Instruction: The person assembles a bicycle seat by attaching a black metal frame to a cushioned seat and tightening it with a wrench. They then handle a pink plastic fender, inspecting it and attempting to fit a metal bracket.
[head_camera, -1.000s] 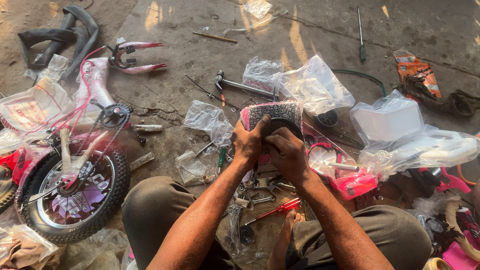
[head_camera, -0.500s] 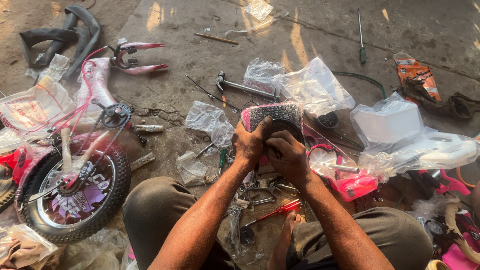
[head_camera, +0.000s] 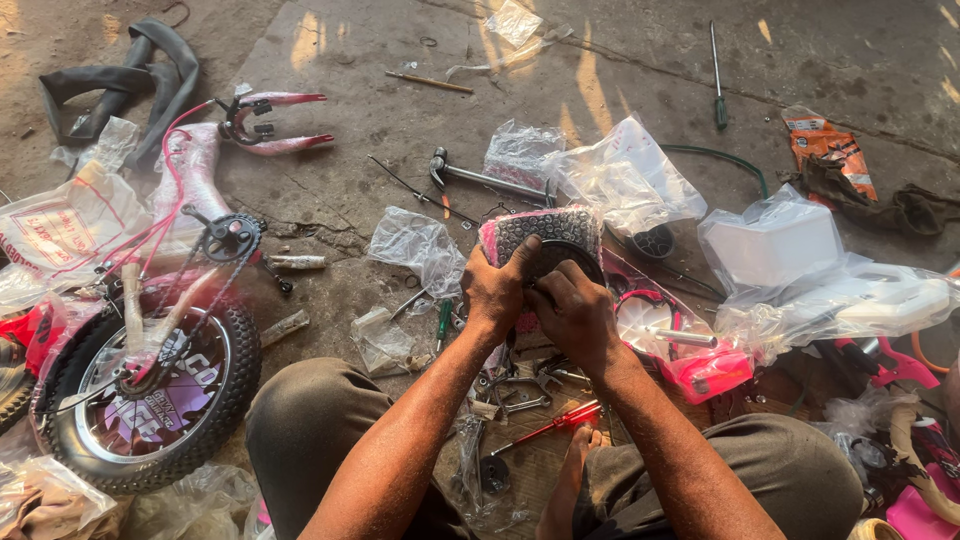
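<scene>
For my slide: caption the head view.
Both hands, left hand and right hand, grip a small pink-rimmed wheel amid bicycle parts.

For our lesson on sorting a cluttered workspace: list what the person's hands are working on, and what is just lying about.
In hand:
- left hand and right hand, both gripping the small pink wheel

Lying about:
- hammer
- long screwdriver
- black inner tube
- bicycle rear wheel
- red-handled tool
</scene>
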